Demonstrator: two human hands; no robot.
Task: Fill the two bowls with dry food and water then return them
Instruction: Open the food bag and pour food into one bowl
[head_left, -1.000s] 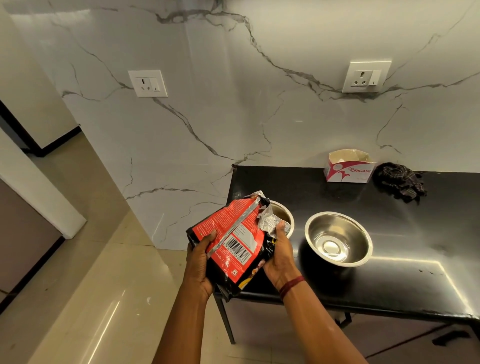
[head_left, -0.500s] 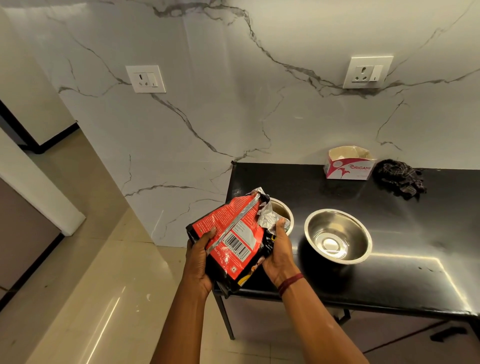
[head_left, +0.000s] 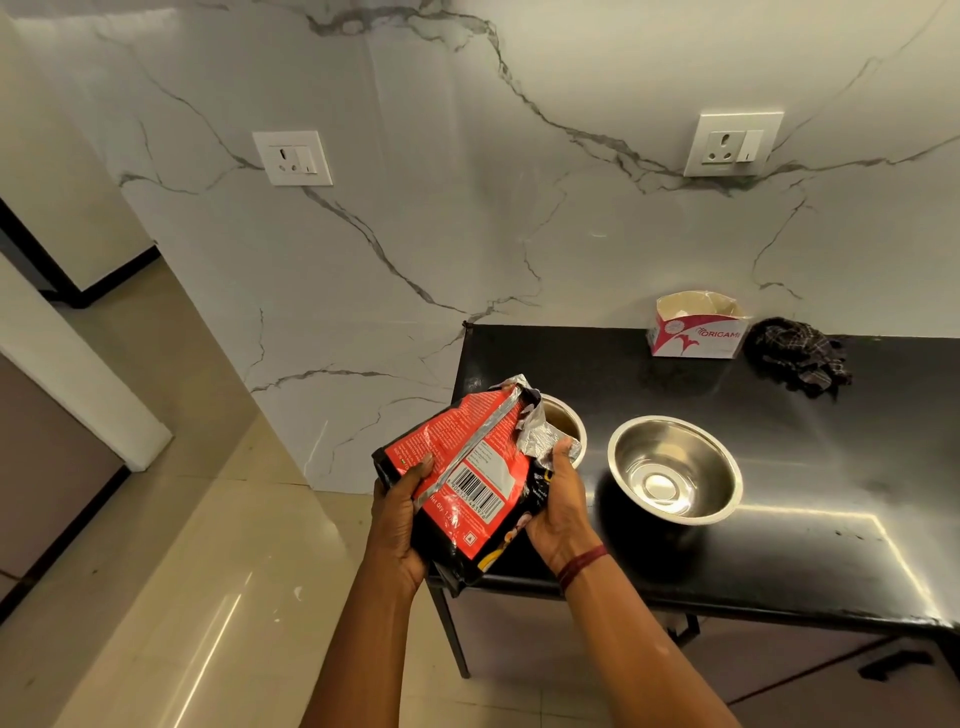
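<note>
A red and black food bag (head_left: 467, 467) with a torn silver top is tilted over the left steel bowl (head_left: 566, 423), which it mostly hides. My left hand (head_left: 400, 512) grips the bag's lower left side. My right hand (head_left: 558, 506) grips its right edge near the silver opening. A second steel bowl (head_left: 675, 467), empty and shiny, stands to the right on the black table (head_left: 805, 493). I cannot tell what the left bowl holds.
A white and red open carton (head_left: 696, 327) stands at the table's back against the marble wall, with a dark checked cloth (head_left: 797, 356) beside it. Two wall sockets (head_left: 293, 158) sit above. Beige floor tiles spread to the left of the table.
The bag and both hands have hardly shifted; the bag stays tilted over the left bowl. The view has drifted slightly.
</note>
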